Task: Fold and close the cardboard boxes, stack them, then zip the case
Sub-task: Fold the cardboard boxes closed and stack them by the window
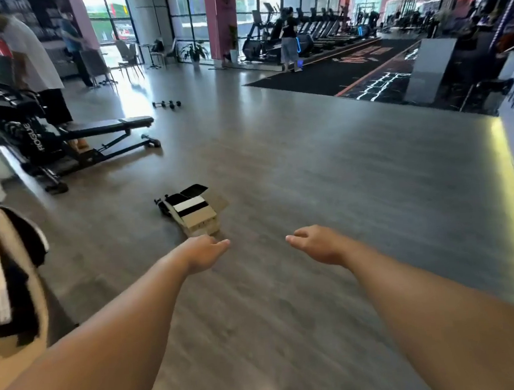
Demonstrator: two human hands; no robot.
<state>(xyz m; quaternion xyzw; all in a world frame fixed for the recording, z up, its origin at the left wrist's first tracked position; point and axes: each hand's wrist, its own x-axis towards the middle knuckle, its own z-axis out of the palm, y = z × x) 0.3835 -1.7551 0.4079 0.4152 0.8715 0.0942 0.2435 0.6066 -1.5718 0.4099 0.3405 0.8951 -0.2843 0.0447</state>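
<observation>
Both bare arms stretch forward over the grey wood-look floor (309, 165), the left hand (206, 252) and right hand (314, 244) empty, each grip released with fingers loosely spread, probably reaching for work ahead. The brown cardboard boxes (200, 220) lie just left of centre frame, beside the open black case (184, 196), just beyond the left hand.

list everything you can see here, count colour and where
cardboard box: one, brown, on the floor ahead of the hands
case: one, black, open, behind the box
weight bench: one, black, left
dumbbells: a few, dark, floor beyond the bench
treadmills: a row, black, far back
people: three, standing in the background
left hand: one, open, empty, near the box
right hand: one, open, empty
</observation>
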